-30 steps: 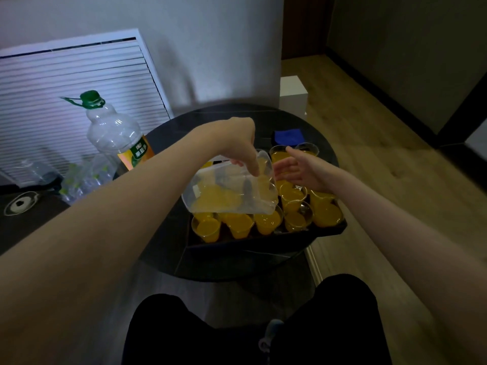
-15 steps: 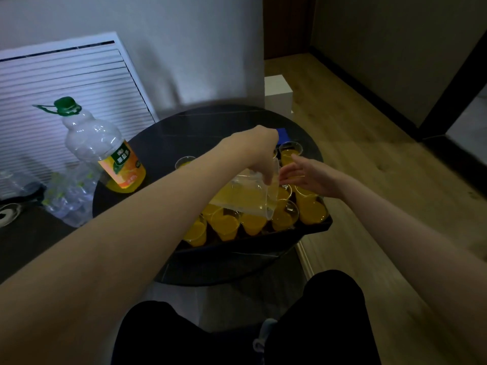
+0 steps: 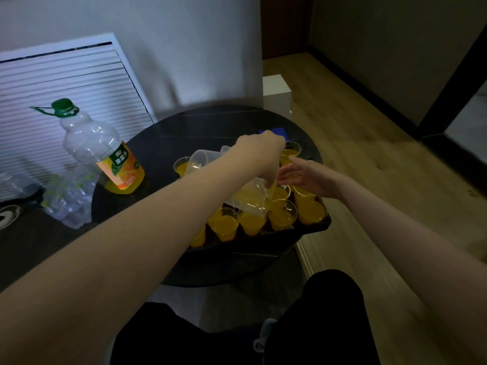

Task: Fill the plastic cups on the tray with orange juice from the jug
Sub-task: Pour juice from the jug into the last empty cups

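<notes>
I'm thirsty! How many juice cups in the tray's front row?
5 along the tray's near edge: one cup half behind the left arm, three in the middle, one at the right end. Others may hide.

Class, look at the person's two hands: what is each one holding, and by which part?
The left hand grips the clear jug near its upper rim, tilting it over the cups. The right hand is open beside it, holding nothing.

One clear jug [image 3: 247,198], one dark tray [image 3: 303,231] and one large juice bottle [image 3: 105,154] sit over one round tabletop [image 3: 205,127]. About nine plastic cups [image 3: 225,223] show; arms hide any others. Two hands [image 3: 305,177] are visible.
</notes>
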